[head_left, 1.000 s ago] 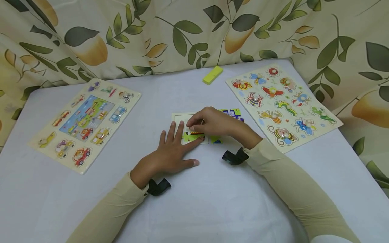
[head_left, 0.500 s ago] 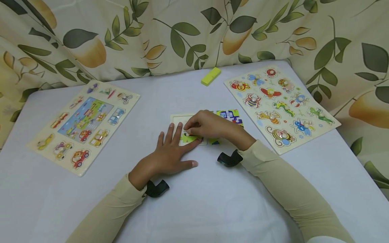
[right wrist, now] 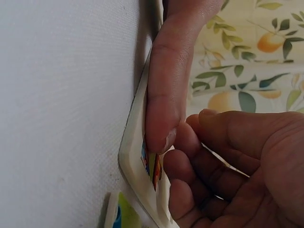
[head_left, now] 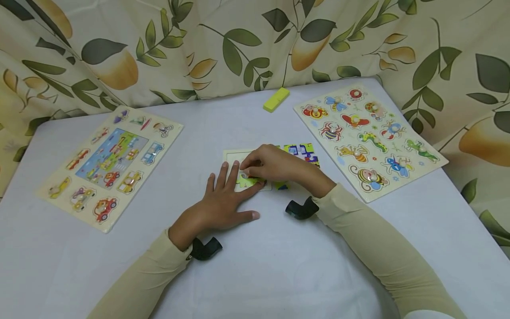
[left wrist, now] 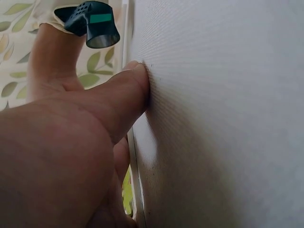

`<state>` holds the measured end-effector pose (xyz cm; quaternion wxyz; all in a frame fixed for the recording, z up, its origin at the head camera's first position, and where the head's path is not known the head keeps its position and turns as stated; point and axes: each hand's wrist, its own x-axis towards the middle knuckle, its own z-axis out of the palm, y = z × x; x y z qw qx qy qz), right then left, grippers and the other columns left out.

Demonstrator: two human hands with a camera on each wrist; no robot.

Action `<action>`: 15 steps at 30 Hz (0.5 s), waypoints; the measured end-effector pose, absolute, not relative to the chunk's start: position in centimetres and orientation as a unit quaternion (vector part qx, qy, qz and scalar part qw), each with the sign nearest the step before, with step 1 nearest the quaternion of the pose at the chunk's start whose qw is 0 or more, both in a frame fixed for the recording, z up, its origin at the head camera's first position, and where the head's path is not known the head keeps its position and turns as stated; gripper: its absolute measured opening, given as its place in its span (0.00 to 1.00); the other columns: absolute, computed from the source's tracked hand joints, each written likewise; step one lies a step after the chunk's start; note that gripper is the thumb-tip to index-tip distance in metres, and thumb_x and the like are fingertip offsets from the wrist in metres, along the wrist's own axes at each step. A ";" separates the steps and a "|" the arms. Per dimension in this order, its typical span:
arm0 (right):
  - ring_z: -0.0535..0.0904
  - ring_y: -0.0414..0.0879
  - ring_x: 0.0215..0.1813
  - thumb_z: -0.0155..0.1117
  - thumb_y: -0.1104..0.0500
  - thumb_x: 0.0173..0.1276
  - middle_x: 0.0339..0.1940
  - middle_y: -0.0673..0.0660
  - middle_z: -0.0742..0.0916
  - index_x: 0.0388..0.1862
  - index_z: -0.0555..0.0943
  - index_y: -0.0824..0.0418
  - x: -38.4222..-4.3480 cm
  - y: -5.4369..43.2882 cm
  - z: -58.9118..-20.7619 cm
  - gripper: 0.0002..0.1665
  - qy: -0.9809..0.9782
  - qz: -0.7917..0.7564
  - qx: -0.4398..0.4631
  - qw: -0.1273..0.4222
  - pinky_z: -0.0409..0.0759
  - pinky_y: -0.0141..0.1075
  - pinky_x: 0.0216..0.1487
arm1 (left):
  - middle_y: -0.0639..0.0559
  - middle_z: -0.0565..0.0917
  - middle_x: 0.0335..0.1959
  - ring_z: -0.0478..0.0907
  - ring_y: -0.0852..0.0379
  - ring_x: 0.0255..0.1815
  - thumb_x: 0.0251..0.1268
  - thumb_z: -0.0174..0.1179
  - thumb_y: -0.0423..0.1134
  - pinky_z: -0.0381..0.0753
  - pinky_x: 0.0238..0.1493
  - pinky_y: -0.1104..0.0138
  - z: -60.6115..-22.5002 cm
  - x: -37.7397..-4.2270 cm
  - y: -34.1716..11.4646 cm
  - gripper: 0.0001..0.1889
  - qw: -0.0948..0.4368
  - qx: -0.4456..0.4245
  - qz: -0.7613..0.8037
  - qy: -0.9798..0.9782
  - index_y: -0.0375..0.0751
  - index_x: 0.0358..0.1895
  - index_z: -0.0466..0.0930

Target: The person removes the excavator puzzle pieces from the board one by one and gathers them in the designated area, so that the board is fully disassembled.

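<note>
A small pale puzzle board (head_left: 231, 156) lies mid-table, with green picture pieces (head_left: 246, 181) in its lower part. My left hand (head_left: 219, 201) is spread flat, fingertips on the board's left side and index finger along its lower edge; its thumb (left wrist: 135, 78) rests on the cloth. Over the board's middle my right hand (head_left: 275, 164) has curled fingers, thumb and index tips together; I cannot tell whether a piece is between them. In the right wrist view a colourful piece (right wrist: 154, 168) shows inside the board's rim (right wrist: 130, 154), beneath the left index finger. Loose puzzle pieces (head_left: 304, 153) lie right of the board, partly behind my right wrist.
A vehicle peg puzzle (head_left: 153, 175) lies at the left and an insect peg puzzle (head_left: 346, 166) at the right. Near the back edge sits a yellow block (head_left: 276, 99). Leaf-patterned curtain (head_left: 239, 48) hangs behind the white-covered table (head_left: 255, 274).
My right hand has shifted slightly left over the board, covering the striped piece that showed a second ago. My left hand stays spread in place. The whole head view has shifted a little.
</note>
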<state>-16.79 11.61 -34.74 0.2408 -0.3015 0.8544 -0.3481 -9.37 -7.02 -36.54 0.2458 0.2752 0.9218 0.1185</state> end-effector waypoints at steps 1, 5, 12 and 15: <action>0.77 0.44 0.39 0.60 0.63 0.72 0.43 0.52 0.87 0.50 0.85 0.63 -16.8 11.6 -34.8 0.12 0.853 -0.351 -0.303 0.239 0.75 0.36 0.43 | 0.41 0.20 0.75 0.12 0.39 0.72 0.67 0.50 0.66 0.26 0.67 0.37 -36.5 -9.4 -7.0 0.37 0.245 0.276 0.119 0.922 0.71 0.77 0.48; 0.77 0.44 0.40 0.60 0.63 0.72 0.45 0.52 0.87 0.50 0.85 0.63 -16.6 11.6 -34.9 0.12 0.852 -0.356 -0.306 0.232 0.75 0.36 0.43 | 0.41 0.20 0.75 0.12 0.39 0.72 0.67 0.51 0.66 0.26 0.66 0.37 -36.7 -9.4 -7.1 0.37 0.241 0.279 0.124 0.921 0.70 0.77 0.49; 0.77 0.43 0.37 0.60 0.64 0.72 0.44 0.52 0.86 0.52 0.84 0.62 -16.4 11.4 -34.9 0.13 0.851 -0.364 -0.304 0.226 0.75 0.36 0.40 | 0.41 0.20 0.76 0.12 0.38 0.72 0.67 0.51 0.66 0.27 0.66 0.37 -36.9 -9.3 -7.1 0.37 0.236 0.281 0.126 0.922 0.70 0.76 0.49; 0.76 0.44 0.35 0.60 0.64 0.72 0.39 0.52 0.85 0.55 0.82 0.63 -16.4 11.2 -35.1 0.15 0.845 -0.381 -0.297 0.231 0.74 0.35 0.38 | 0.43 0.20 0.76 0.12 0.37 0.72 0.67 0.51 0.66 0.27 0.66 0.37 -36.8 -9.3 -7.1 0.37 0.236 0.279 0.129 0.922 0.71 0.76 0.50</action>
